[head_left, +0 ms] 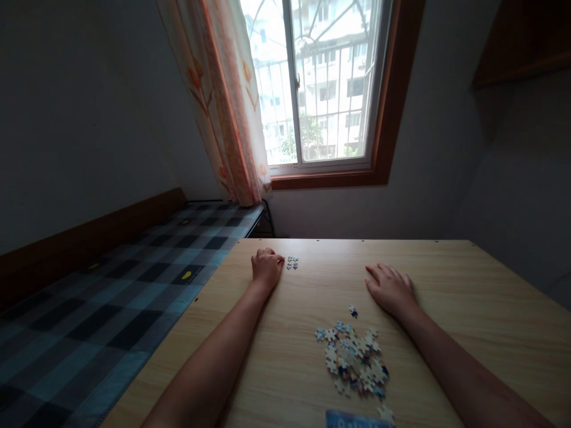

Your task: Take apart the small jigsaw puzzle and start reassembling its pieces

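Note:
My left hand (266, 267) rests near the far left of the wooden table, its fingers curled in. Its fingertips sit just left of a small group of jigsaw puzzle pieces (292, 263) laid out in neat rows. Whether a piece is between those fingertips is too small to tell. On the right, my right hand (389, 288) lies palm down on the tabletop with fingers spread, holding nothing. A loose heap of jigsaw puzzle pieces (354, 359) lies between my forearms, many showing pale backs. One single puzzle piece (353, 311) lies apart, beyond the heap.
The light wooden table (468, 333) fills the foreground. A blue printed box or card (354, 419) is cut off at the bottom edge. To the left stands a bed with a checked cover (147, 297). A curtain (223, 107) hangs beside the window (330, 89).

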`<state>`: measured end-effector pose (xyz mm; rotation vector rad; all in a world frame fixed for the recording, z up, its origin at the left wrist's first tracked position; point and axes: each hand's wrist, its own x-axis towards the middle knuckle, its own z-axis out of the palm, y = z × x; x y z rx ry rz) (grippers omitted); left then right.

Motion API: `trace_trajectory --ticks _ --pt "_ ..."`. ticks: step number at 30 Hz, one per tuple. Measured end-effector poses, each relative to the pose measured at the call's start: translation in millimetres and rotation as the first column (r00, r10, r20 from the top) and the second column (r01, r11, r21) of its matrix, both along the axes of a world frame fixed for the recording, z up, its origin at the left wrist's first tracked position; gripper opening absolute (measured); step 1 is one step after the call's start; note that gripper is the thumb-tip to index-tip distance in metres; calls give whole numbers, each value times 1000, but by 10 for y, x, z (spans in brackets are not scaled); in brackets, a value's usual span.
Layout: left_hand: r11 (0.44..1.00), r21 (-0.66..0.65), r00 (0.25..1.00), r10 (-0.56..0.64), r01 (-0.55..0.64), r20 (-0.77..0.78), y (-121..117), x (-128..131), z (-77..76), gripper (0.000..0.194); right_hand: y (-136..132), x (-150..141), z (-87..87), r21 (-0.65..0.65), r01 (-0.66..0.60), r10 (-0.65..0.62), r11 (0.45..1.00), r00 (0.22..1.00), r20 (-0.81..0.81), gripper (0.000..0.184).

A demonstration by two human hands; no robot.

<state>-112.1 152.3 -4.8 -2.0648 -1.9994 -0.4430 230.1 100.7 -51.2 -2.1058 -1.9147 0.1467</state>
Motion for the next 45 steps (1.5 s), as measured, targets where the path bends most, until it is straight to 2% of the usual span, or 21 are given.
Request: trace_trajectory --ticks 6,39,42,45 --pt "1000 18 999 -11 10 31 58 4 -43 23 -8 -6 11 9 4 -4 1000 1000 20 47" --pt "1000 8 997 -3 3 75 37 28 -25 21 -18 25 -28 16 2 -3 1000 998 55 47" --pt "999 44 996 24 -28 90 36 -8 -5 20 -22 31 -31 12 -4 3 1000 999 54 47" --pt "991 79 988 98 -108 119 52 -109 -1 21 -29 26 -25 13 -2 1 1000 999 52 48"
